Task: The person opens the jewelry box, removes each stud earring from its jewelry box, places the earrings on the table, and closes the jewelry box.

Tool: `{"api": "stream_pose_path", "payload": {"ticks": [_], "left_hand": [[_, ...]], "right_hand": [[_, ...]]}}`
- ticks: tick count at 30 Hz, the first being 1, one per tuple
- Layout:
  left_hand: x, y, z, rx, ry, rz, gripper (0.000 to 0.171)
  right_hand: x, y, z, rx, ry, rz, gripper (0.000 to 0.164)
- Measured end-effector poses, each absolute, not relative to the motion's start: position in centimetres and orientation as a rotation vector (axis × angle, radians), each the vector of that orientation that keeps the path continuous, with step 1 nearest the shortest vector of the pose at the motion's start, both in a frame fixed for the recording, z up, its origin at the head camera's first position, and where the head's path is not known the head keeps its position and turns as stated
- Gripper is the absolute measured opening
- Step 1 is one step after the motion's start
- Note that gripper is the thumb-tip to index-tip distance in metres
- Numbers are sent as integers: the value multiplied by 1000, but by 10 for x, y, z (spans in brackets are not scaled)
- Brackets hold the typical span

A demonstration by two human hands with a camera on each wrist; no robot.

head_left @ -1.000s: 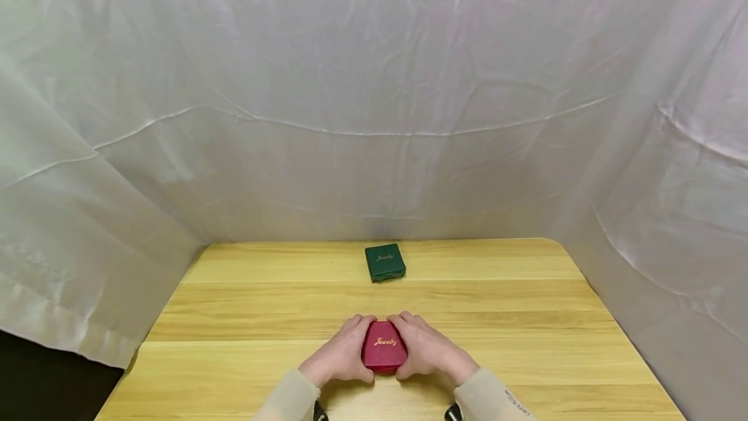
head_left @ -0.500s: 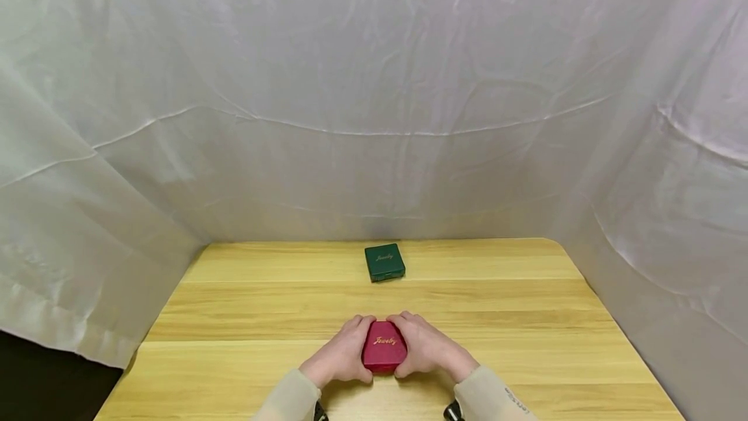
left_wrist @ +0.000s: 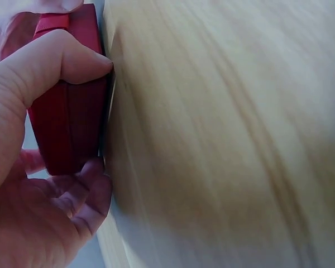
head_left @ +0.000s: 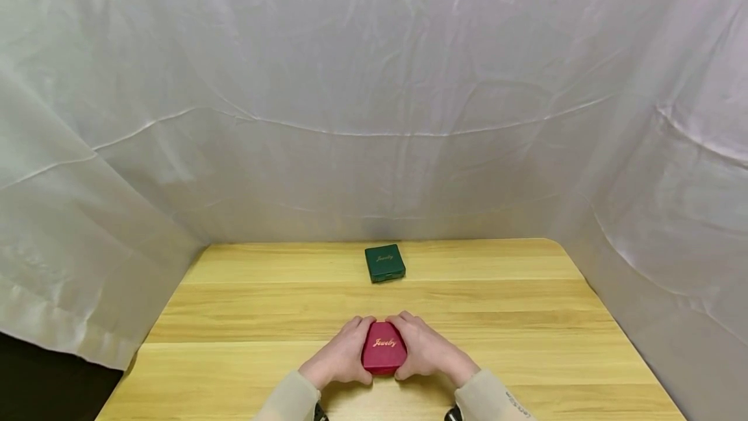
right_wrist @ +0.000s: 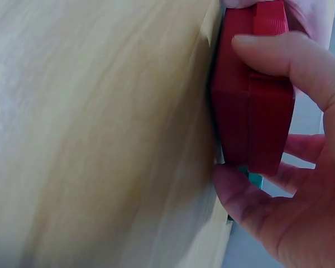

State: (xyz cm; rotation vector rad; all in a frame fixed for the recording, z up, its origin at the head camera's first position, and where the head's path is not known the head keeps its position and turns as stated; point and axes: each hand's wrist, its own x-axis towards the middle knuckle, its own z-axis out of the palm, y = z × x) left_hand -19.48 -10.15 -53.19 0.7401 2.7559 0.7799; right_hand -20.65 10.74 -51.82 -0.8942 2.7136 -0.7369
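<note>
Wood-grained, the desk (head_left: pixel 234 317) bears the red box (head_left: pixel 384 348) near its front middle, where the left hand (head_left: pixel 346 351) and right hand (head_left: pixel 422 347) flank it, their fingers curled to pinch it, thumbs on the near side. To hold it well, match the pressure from both sides and set the thumbs level, lest it twist. Gold script on its top reads "Jewelry"; the same word, fainter, marks the green box (head_left: pixel 385 262) farther back. Lettering on the right sleeve (head_left: pixel 497 398) is too small to read surely.

Green box (head_left: pixel 385 262) near the far edge, wooden table (head_left: pixel 245 317), pale cloth (head_left: pixel 350 96) behind
</note>
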Motion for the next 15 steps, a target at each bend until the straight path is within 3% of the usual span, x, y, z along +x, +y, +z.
{"api": "stream_pose_path", "payload": {"ticks": [15], "left_hand": [[-194, -101, -533, 730, 2758, 799, 106]], "right_hand": [[-207, 108, -516, -892, 2682, -760, 87]]}}
